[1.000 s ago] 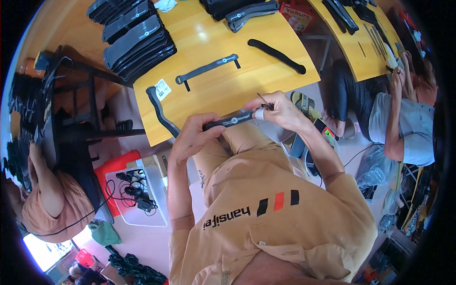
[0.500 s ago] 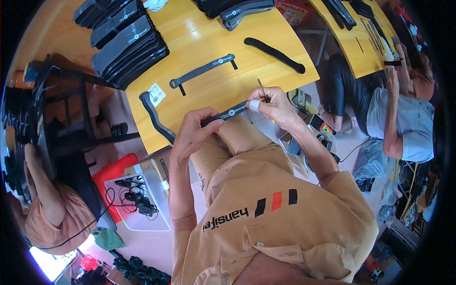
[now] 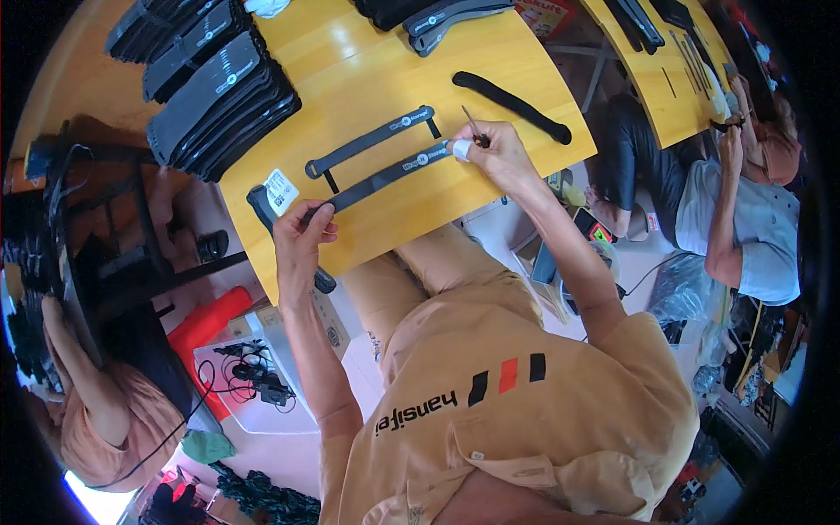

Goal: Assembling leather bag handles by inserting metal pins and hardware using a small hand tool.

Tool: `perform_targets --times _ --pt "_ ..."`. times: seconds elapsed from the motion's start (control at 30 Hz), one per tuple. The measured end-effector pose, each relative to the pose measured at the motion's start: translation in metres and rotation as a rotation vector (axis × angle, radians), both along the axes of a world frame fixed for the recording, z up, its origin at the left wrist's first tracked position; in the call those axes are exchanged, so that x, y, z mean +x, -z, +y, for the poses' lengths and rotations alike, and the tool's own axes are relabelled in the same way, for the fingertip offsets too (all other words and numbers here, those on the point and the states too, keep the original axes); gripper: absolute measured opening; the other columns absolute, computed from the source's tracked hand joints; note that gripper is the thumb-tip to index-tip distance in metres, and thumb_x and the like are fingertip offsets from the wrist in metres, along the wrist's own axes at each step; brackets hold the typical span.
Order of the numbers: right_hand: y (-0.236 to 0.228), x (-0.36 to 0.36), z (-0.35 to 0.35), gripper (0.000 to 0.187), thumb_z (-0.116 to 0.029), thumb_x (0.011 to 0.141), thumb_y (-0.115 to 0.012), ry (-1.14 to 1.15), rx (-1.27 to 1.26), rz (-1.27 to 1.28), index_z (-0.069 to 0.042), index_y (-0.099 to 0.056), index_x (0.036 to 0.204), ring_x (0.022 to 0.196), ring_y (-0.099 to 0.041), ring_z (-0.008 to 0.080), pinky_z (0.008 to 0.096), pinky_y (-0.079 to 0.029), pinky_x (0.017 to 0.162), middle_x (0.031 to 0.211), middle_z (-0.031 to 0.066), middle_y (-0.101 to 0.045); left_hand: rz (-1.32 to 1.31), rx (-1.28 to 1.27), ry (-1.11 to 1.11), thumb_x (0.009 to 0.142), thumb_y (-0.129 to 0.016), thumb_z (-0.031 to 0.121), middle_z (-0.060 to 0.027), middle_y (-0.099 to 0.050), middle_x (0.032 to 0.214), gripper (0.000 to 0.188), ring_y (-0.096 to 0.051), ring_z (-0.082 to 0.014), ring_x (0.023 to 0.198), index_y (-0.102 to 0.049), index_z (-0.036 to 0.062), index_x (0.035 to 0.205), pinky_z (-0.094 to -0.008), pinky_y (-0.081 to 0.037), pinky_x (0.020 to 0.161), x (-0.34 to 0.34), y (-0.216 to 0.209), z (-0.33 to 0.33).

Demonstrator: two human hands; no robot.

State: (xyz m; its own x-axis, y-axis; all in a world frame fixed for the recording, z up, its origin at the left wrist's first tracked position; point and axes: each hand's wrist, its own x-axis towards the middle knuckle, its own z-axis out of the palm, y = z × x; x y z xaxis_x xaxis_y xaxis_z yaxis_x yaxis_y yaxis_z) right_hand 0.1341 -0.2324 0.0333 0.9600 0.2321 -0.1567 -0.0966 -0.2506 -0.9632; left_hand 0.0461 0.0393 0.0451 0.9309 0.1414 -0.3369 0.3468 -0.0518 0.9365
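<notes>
A dark grey strap [image 3: 378,181] with white printing is stretched between my hands over the front of the table. My left hand [image 3: 302,236] pinches its left end between thumb and fingers. The right end is gripped by my right hand [image 3: 500,159], which has a white wrap on one digit. That hand also keeps hold of a thin pointed metal tool [image 3: 473,128] with a dark handle, its tip upward. Just beyond lies a similar strap [image 3: 366,144] with short black tabs at both ends. Another strap [image 3: 261,210] sits at the left edge, partly hidden behind my left hand.
Stacks of straps [image 3: 229,109] stand at the back left, with more straps [image 3: 451,22] at the back. A plain black strap [image 3: 514,108] lies right; a white label [image 3: 281,187] lies left. Co-workers sit at both sides. A plastic bin [image 3: 297,411] with cables stands on the floor.
Both hands have moved forward over the table and farther apart, drawing the strap out between them. More of the strap shows now. The tool stays in my right hand.
</notes>
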Motion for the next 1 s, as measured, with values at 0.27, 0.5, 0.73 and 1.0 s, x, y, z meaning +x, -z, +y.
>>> perform_targets --times 0.27,0.5,0.73,1.0 --pt "0.018 0.035 0.004 0.013 -0.014 0.077 -0.059 -0.071 -0.047 0.054 -0.001 -0.060 0.076 0.060 -0.043 0.0048 0.0201 -0.034 0.054 0.065 -0.0006 -0.053 -0.024 -0.036 -0.148 0.083 -0.057 0.011 -0.0032 -0.058 0.070 0.015 -0.053 -0.0081 0.059 -0.057 -0.0007 0.093 -0.0205 -0.045 0.053 0.028 0.019 0.005" --pt "0.019 0.045 0.010 0.013 -0.012 0.073 -0.059 0.002 -0.172 0.021 0.000 -0.063 0.074 0.053 -0.048 0.0099 0.0266 -0.038 0.051 0.057 0.0053 -0.055 -0.031 0.019 -0.218 0.080 -0.060 0.005 -0.0030 -0.058 0.068 0.010 -0.054 -0.0075 0.057 -0.058 -0.0013 0.088 -0.0193 -0.045 0.051 0.039 0.028 0.001" --pt "0.016 0.048 0.016 0.015 -0.015 0.072 -0.060 0.045 -0.300 -0.002 0.000 -0.061 0.070 0.049 -0.038 0.0058 0.0242 -0.032 0.046 0.054 -0.0008 -0.049 -0.074 0.087 -0.261 0.079 -0.062 0.006 -0.0015 -0.056 0.064 0.009 -0.051 -0.0058 0.054 -0.058 -0.0011 0.081 -0.0179 -0.041 0.049 0.045 0.042 0.006" --pt "0.023 0.049 0.019 0.015 -0.015 0.072 -0.061 0.100 -0.288 -0.022 -0.001 -0.062 0.069 0.049 -0.040 0.0058 0.0244 -0.032 0.045 0.053 -0.0002 -0.049 -0.091 0.073 -0.316 0.079 -0.064 0.007 -0.0014 -0.054 0.064 0.011 -0.049 -0.0058 0.052 -0.058 -0.0018 0.082 -0.0178 -0.039 0.047 0.046 0.047 0.003"
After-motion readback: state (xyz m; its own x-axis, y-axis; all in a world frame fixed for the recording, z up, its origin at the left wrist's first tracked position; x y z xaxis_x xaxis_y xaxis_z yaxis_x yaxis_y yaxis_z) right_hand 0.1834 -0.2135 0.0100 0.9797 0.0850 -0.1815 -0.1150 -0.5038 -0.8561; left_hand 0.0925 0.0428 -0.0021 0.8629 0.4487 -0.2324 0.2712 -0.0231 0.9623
